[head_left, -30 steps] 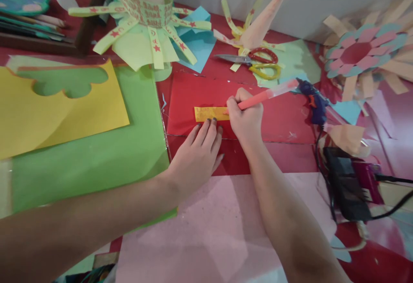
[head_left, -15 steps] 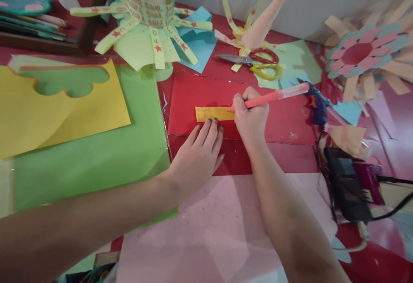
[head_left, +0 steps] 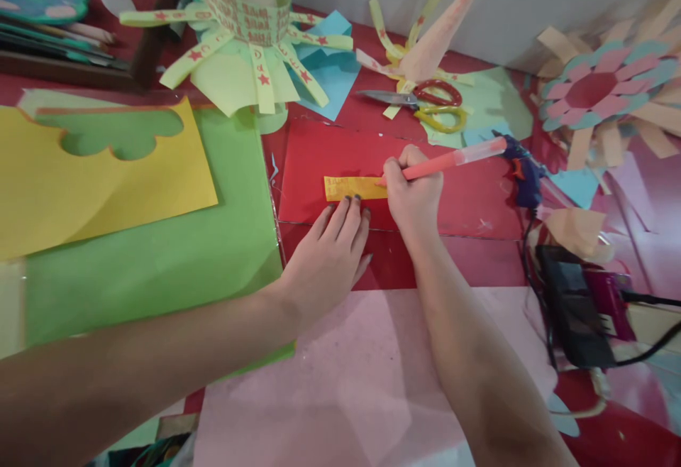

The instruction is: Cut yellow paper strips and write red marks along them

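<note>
A small yellow paper strip [head_left: 354,187] with faint marks lies on a flat red board [head_left: 468,197]. My left hand [head_left: 330,254] rests flat, fingers spread, its fingertips at the strip's lower edge. Above the strip's right part, my right hand [head_left: 415,194] grips a coral pen [head_left: 452,160] with a clear rear end. The pen's tip meets the strip or is very close to it; the right end of the strip is hidden by that hand.
Scissors [head_left: 420,101] lie behind the board, near a paper cone [head_left: 447,23]. At the right are a glue gun [head_left: 521,172] and a black power strip [head_left: 572,307]. Yellow paper [head_left: 159,190] overlaps a green sheet [head_left: 159,275] at the left. Pink paper [head_left: 340,389] is in front.
The whole view has shifted very slightly. Both hands keep nearly the same place on the strip, and the pen's tilt looks almost unchanged.
</note>
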Demonstrator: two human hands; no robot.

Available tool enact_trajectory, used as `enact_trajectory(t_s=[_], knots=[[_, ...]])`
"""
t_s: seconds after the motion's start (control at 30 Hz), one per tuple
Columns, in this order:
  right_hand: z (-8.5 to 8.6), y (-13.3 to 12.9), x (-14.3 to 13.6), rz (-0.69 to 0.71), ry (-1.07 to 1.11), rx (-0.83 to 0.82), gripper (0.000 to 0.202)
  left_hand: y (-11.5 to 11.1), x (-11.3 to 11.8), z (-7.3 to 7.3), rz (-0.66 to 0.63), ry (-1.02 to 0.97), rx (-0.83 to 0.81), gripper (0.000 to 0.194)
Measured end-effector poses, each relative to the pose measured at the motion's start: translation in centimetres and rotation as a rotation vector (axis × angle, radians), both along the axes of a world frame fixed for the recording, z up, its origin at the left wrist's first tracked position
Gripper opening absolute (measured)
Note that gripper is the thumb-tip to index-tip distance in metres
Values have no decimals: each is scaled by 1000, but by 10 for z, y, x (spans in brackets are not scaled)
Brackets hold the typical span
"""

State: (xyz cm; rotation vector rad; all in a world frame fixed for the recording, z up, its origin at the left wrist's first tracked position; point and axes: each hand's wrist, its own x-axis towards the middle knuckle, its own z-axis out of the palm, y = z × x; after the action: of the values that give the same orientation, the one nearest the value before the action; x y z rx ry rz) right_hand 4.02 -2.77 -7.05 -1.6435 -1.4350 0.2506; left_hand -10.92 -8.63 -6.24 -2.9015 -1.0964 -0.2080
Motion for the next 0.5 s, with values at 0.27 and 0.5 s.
enact_trajectory(t_s=[0.27, 0.5], knots=[[1, -1, 0, 3, 12, -18, 35, 0, 0, -1, -1, 2, 17, 49], [1, -1, 1, 14, 79, -3, 32, 0, 0, 0, -2, 13, 16, 49]])
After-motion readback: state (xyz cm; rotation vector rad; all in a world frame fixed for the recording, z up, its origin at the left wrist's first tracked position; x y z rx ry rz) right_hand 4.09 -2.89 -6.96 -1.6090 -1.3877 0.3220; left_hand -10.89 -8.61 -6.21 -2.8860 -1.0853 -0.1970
